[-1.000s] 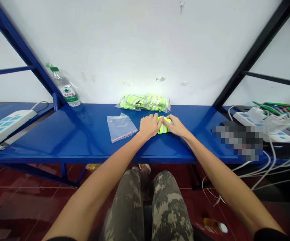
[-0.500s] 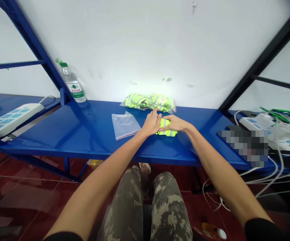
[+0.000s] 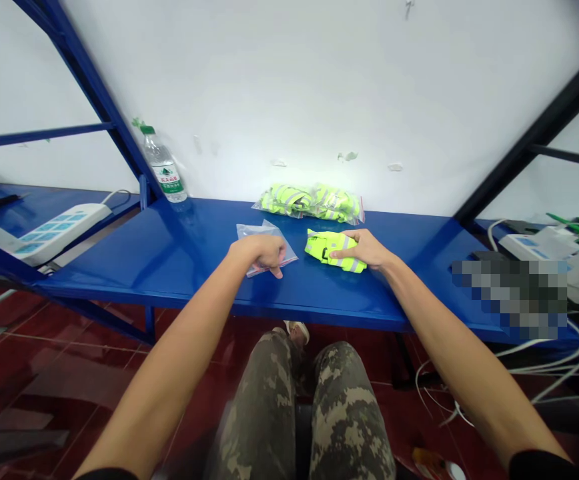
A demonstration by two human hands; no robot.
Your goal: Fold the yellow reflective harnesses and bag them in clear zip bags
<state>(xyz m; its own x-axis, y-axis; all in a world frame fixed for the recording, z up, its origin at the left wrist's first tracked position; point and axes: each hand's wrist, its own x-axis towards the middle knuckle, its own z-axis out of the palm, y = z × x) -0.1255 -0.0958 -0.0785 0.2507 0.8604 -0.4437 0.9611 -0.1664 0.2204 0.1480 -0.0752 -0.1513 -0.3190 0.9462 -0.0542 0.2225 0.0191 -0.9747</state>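
My right hand (image 3: 366, 249) grips the right side of a folded reflective vest (image 3: 325, 245), bright yellow with silver strips and a small black part. Thumb in front, fingers behind, it keeps the bundle at the blue tabletop. My left hand (image 3: 264, 252) is over a clear zip bag (image 3: 278, 233) that lies flat with its red-lined edge toward me. The left fingers are bent, with a gap between them and the thumb; the hand covers part of the bag. Against the wall lie clear bags of similar yellow reflective material (image 3: 314, 202).
A water bottle (image 3: 168, 175) with a green cap stands at the back left. Power strips (image 3: 62, 233) sit on the left shelf, more with cables (image 3: 559, 257) on the right. A blurred-out dark object (image 3: 514, 293) is at the table's right. Blue frame posts (image 3: 89, 87) rise at the left.
My left hand has left the vest and moved left over the clear bag. The vest's left end now shows, still gripped by my right hand. The view has shifted slightly.
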